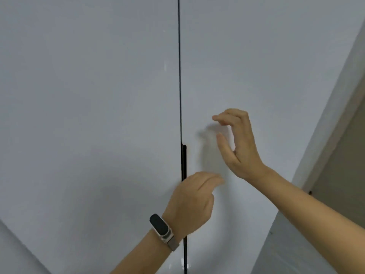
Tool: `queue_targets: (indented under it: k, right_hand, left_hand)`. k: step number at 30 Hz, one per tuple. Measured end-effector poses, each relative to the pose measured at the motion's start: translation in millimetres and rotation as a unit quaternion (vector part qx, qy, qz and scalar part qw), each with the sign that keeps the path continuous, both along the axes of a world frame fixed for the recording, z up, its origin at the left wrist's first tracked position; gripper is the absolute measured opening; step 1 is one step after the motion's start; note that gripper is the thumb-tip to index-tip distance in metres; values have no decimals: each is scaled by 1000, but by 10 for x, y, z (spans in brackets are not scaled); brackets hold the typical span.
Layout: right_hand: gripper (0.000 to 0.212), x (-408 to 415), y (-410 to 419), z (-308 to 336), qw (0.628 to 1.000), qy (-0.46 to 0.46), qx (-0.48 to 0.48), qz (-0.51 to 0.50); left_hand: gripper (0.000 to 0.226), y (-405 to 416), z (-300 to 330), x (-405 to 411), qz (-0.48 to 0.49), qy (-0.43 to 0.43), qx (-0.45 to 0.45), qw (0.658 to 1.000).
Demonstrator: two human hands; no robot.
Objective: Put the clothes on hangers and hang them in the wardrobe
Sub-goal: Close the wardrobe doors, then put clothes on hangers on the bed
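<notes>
Wardrobe doors (pixel 88 115) plain pale grey-white, no pattern, faint sheen low down; thin black seam (pixel 179 66) running vertically between them, widening into a black recessed handle strip (pixel 184 161) lower down. Fitness band (pixel 160 226) on the left wrist: black glossy face, off-white casing, grey-beige woven strap. To the right, a light grey side panel (pixel 325 135) edging a duller beige-brown surface (pixel 347 165); soft grey shadow on the door beneath the right hand (pixel 240 147).
</notes>
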State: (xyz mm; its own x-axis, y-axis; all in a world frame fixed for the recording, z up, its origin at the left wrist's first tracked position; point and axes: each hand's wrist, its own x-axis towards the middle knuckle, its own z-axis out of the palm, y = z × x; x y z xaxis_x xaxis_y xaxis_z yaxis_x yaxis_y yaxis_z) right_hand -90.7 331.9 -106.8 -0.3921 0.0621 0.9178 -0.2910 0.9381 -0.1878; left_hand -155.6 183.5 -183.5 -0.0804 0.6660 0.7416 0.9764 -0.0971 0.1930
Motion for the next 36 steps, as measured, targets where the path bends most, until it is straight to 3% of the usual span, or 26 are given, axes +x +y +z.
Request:
queue_targets:
  k: [4, 8, 10, 15, 19, 26, 30, 32, 33, 36]
  right_hand:
    - [32, 584, 310, -198, 980, -112, -103, -131]
    - [36, 1379, 594, -577, 890, -269, -192, -314]
    - [43, 1881, 660, -778, 825, -328, -223, -403]
    - [68, 3354, 496, -1120, 602, -458, -402, -516]
    - [75, 4559, -39, -1284, 484, -432, -484, -587]
    - [92, 6185, -1523, -1498, 301, -355, -591, -659]
    - [95, 6676, -2369, -1561, 226, -268, -633, -690]
    - [95, 6678, -2485, -1608, 214, -249, -645, -690]
    - [93, 6860, -2921, -1677, 168, -215, -653, -707]
    - [89, 6929, -3357, -1757, 99, -176, -673, -712]
  left_hand:
    - [34, 548, 9, 87, -123, 65, -138, 981]
    - [40, 1134, -131, 296, -138, 126, -264, 946]
    - [43, 1404, -189, 517, -156, 144, -301, 930]
    - [51, 1987, -378, 1438, -238, 169, -340, 894]
    - [61, 2210, -502, 2595, -333, 220, -342, 851]
    - [76, 1919, -673, 4805, -507, 297, -337, 736]
    - [78, 1477, -801, 5861, -598, 332, -311, 660]
    - [77, 1412, -813, 6018, -614, 334, -312, 643]
    - [77, 1128, -891, 6485, -658, 349, -303, 594]
    - [74, 838, -983, 6948, -686, 373, -306, 545]
